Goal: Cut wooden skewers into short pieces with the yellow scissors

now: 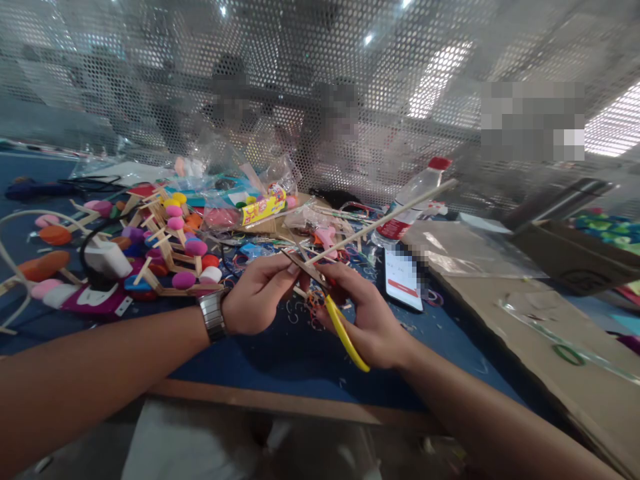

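Between your two hands, just above the blue mat (280, 360), sits the meeting point that matters: your left hand (257, 293) pinches the near end of a long wooden stick (385, 217) with fingers closed on it, and your right hand (367, 320) is wrapped shut around yellow-handled scissors (345, 333), blades aimed up-left at that same end. The stick's long axis runs up and to the right — away from both hands — passing over a phone (403, 280) and in front of a red-capped bottle (415, 200). Left of your watch (214, 317) stands a stick-and-foam model (165, 247) (well apart from the blades); loose rubber bands (315, 310) lie beneath.
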Motion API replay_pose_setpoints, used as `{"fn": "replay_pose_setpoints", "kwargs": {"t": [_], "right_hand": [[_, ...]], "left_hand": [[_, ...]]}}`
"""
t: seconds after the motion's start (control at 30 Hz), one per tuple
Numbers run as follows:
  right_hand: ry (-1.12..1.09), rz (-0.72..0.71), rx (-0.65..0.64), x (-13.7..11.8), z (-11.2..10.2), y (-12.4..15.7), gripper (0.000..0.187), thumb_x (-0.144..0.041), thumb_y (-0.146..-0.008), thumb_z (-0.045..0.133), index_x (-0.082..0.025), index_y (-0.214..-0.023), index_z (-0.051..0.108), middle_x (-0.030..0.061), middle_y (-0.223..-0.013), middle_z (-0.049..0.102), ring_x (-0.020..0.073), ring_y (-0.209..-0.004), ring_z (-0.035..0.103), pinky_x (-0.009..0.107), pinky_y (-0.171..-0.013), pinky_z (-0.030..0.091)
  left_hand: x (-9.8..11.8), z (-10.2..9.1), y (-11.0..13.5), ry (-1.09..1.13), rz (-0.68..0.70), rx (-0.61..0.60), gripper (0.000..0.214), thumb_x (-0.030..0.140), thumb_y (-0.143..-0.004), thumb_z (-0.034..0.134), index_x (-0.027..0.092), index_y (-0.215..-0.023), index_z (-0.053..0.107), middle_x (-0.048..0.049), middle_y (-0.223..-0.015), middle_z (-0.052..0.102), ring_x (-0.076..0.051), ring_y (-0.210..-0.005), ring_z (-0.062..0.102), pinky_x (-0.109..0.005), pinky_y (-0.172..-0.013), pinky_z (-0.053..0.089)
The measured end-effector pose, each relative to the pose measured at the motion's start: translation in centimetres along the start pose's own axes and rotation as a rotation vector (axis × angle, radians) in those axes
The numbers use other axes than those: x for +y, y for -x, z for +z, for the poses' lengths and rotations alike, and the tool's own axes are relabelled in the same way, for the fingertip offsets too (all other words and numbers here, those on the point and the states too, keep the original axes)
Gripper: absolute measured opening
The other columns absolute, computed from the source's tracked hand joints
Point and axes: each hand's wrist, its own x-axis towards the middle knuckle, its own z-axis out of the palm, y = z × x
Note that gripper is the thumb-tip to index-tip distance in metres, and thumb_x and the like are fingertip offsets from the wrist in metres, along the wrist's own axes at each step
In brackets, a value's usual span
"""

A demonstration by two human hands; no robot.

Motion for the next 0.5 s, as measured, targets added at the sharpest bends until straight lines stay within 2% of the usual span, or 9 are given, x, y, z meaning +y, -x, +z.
{"fn": "replay_pose_setpoints", "kwargs": {"t": [0.17, 0.3, 0.37, 0.5], "right_hand": [[0.013, -0.020, 0.015, -0.01, 0.01, 0.04, 0.045, -0.032, -0.085, 0.068, -0.023, -0.128, 0.058, 0.0097, -0.109, 0.062, 0.0209, -0.085, 0.058, 0.033, -0.068, 0.049], [0.009, -0.041, 0.012, 0.17, 0.01, 0.15, 0.045, -0.033, -0.086, 0.068, -0.023, -0.129, 0.058, 0.0098, -0.109, 0.063, 0.0214, -0.087, 0.059, 0.034, -0.072, 0.050], [-0.003, -0.033, 0.010, 0.22, 0.04, 0.17, 0.046, -0.034, -0.086, 0.068, -0.022, -0.130, 0.058, 0.0104, -0.109, 0.063, 0.0214, -0.087, 0.059, 0.034, -0.071, 0.050], [-0.022, 0.012, 0.004, 0.11, 0.04, 0.10, 0.046, -0.033, -0.086, 0.067, -0.017, -0.129, 0.060, 0.0099, -0.101, 0.065, 0.0190, -0.078, 0.059, 0.031, -0.063, 0.049]], "left_hand": [[-0.02, -0.11, -0.04, -0.003, -0.009, 0.002, 0.037, 0.040, -0.099, 0.047, 0.015, -0.078, 0.063, 0.0018, -0.061, 0.047, -0.010, -0.053, 0.037, -0.025, -0.050, 0.031], [0.40, -0.17, -0.26, -0.064, 0.085, -0.008, 0.036, 0.037, -0.100, 0.046, 0.015, -0.079, 0.064, 0.0002, -0.066, 0.052, -0.010, -0.055, 0.039, -0.025, -0.053, 0.034], [0.55, -0.16, -0.33, -0.091, 0.121, -0.011, 0.036, 0.036, -0.100, 0.045, 0.015, -0.078, 0.064, 0.0001, -0.066, 0.054, -0.010, -0.056, 0.040, -0.025, -0.053, 0.035], [0.46, -0.15, -0.29, -0.124, 0.104, 0.015, 0.035, 0.034, -0.100, 0.045, 0.015, -0.076, 0.062, 0.0006, -0.064, 0.052, -0.011, -0.057, 0.042, -0.025, -0.054, 0.035]]}}
